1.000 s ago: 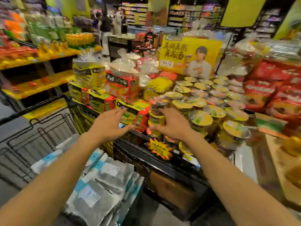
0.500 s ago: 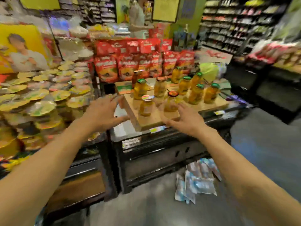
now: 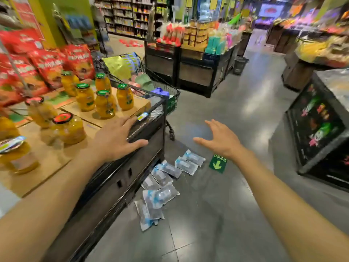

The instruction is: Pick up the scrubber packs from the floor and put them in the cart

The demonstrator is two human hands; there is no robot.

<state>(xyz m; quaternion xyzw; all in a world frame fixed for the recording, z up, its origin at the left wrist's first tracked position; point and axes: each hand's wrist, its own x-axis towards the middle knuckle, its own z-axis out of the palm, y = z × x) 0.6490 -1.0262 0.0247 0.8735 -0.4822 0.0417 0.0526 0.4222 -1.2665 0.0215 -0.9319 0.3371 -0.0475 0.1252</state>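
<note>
A grey tiled floor [image 3: 217, 214] is stretching through a brightly lit shop aisle, with stocked shelves standing far behind. The landmark is the dark display desk [image 3: 120, 178] on the left. The scrubber packs [image 3: 162, 186] are lying on the floor in a loose row right against the foot of the desk, some overlapping, all flat. Just beyond the far end of that row a green arrow sticker [image 3: 217, 163] is sitting on the floor. On top of the desk, jars of yellow fruit [image 3: 104, 104] are standing upright on cardboard, with red bags [image 3: 47, 67] leaning behind them. Past the far corner of the desk a wire cart [image 3: 160, 87] is standing, holding a yellow pack and other goods. The left hand [image 3: 115, 138] is hovering over the desk's near edge, fingers spread and holding nothing. The right hand [image 3: 221, 140] is reaching out above the floor to the right of the desk, also spread wide and empty
</note>
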